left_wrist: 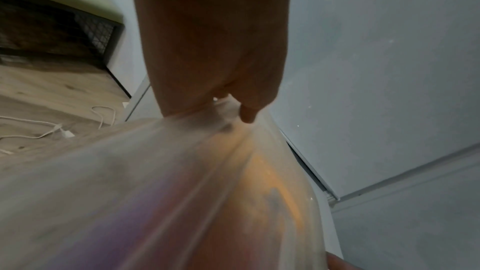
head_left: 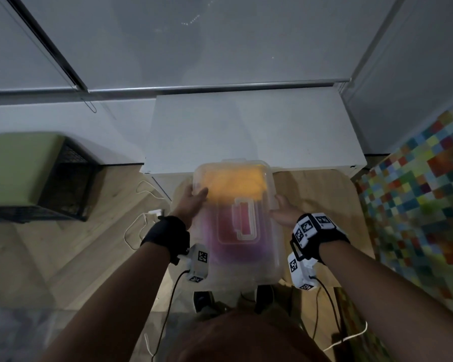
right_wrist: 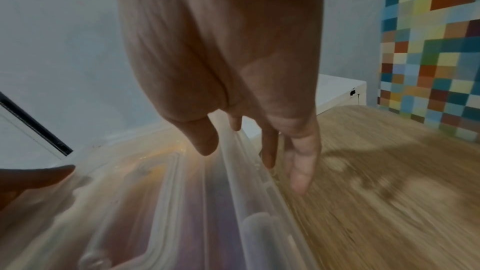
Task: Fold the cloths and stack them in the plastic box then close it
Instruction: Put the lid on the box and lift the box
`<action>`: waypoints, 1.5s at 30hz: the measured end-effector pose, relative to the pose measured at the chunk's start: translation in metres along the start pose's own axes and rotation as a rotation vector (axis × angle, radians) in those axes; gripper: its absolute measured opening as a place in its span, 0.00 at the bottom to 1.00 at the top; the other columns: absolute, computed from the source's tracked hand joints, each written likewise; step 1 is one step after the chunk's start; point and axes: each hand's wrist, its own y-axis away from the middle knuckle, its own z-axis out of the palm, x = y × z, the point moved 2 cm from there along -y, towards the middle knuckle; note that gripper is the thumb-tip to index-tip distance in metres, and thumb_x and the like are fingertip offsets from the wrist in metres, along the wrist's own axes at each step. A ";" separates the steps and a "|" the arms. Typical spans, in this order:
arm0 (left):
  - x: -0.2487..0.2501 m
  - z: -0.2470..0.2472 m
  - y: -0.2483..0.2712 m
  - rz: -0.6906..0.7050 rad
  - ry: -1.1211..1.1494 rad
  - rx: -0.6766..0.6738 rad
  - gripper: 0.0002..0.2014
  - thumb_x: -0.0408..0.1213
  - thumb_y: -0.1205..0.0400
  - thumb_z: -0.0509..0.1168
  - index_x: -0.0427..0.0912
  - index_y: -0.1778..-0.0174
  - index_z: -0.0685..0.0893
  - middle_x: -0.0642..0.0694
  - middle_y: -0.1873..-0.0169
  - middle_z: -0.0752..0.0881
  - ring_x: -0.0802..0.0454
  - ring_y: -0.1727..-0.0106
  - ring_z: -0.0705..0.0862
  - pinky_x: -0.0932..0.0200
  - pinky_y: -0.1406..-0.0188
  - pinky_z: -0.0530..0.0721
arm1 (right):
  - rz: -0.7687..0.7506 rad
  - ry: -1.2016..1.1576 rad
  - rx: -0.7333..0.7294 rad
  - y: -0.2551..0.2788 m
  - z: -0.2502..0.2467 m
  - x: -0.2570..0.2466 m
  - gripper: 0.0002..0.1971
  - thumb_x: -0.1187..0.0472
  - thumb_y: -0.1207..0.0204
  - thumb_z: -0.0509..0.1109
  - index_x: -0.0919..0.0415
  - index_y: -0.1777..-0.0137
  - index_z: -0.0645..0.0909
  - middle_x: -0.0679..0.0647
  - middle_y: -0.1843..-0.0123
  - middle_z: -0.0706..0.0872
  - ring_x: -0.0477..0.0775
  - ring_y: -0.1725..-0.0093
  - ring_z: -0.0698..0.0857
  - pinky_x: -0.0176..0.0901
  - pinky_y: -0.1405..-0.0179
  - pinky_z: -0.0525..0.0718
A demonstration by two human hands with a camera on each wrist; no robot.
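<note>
As L grip (head_left: 194, 202) holds plastic box (head_left: 246, 257), R grip (head_left: 283, 211) flat alongside

Plastic box (head_left: 270, 246) seemingly held between left hand (head_left: 194, 202) and right hand (head_left: 285, 212).

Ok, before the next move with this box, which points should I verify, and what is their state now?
1. Cloths inside the plastic box: orange cloth and pink cloth show through. Ok.
2. Lid lies on top. Ok.
3. Lid clipped shut all round. Cannot tell.
4. Left hand grips the left rim, thumb on the lid. Ok.
5. Right hand holds firmly: thumb on the lid, fingers straight along the wall. Cannot tell.
6. Box rests on the wooden table: picture blurred. Cannot tell.
</note>
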 end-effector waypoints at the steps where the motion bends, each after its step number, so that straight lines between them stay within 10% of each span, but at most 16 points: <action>1: -0.006 0.001 -0.010 0.006 -0.032 0.035 0.24 0.45 0.18 0.66 0.38 0.29 0.73 0.35 0.43 0.84 0.45 0.50 0.84 0.53 0.53 0.84 | -0.007 0.006 0.007 -0.001 0.000 -0.001 0.36 0.61 0.15 0.61 0.53 0.13 0.45 0.61 0.15 0.62 0.65 0.21 0.69 0.49 0.32 0.73; 6: -0.006 0.006 -0.026 -0.038 -0.555 0.183 0.32 0.58 0.19 0.60 0.40 0.24 0.74 0.33 0.31 0.79 0.34 0.30 0.76 0.45 0.30 0.75 | -0.060 0.053 0.076 -0.012 -0.002 -0.003 0.43 0.66 0.20 0.65 0.44 0.14 0.44 0.62 0.19 0.68 0.67 0.31 0.79 0.54 0.38 0.82; 16: 0.005 0.016 -0.052 0.007 -0.933 0.139 0.24 0.46 0.12 0.56 0.25 0.41 0.82 0.25 0.40 0.82 0.32 0.38 0.80 0.48 0.41 0.77 | -0.072 0.069 0.158 -0.023 0.000 0.003 0.43 0.69 0.21 0.65 0.47 0.14 0.45 0.61 0.20 0.70 0.66 0.29 0.77 0.50 0.42 0.81; 29: 0.017 0.006 -0.078 -0.006 -0.917 0.140 0.19 0.49 0.20 0.65 0.32 0.58 0.84 0.34 0.59 0.89 0.37 0.59 0.89 0.45 0.57 0.90 | -0.033 0.170 0.077 -0.039 -0.012 -0.018 0.41 0.65 0.16 0.60 0.45 0.13 0.38 0.65 0.20 0.70 0.67 0.29 0.79 0.48 0.47 0.79; 36: 0.024 0.005 -0.088 -0.040 -0.869 0.047 0.32 0.39 0.23 0.69 0.39 0.23 0.68 0.37 0.36 0.81 0.36 0.40 0.83 0.42 0.44 0.87 | 0.164 0.251 -0.039 -0.047 -0.005 -0.018 0.38 0.63 0.12 0.57 0.70 0.16 0.33 0.69 0.22 0.71 0.64 0.29 0.78 0.49 0.40 0.80; 40: 0.029 0.003 -0.083 -0.052 -0.784 -0.036 0.48 0.32 0.25 0.69 0.58 0.15 0.47 0.41 0.49 0.81 0.36 0.54 0.87 0.40 0.60 0.91 | 0.152 0.208 -0.053 -0.049 -0.006 -0.014 0.38 0.62 0.15 0.60 0.65 0.14 0.40 0.68 0.24 0.73 0.61 0.50 0.82 0.45 0.65 0.79; 45: 0.022 -0.018 -0.061 -0.242 -0.620 -0.097 0.51 0.26 0.24 0.73 0.62 0.17 0.46 0.27 0.48 0.83 0.40 0.72 0.85 0.43 0.68 0.91 | -0.013 0.249 0.041 -0.046 -0.011 -0.030 0.21 0.58 0.13 0.57 0.62 0.22 0.63 0.63 0.32 0.81 0.63 0.41 0.84 0.48 0.50 0.81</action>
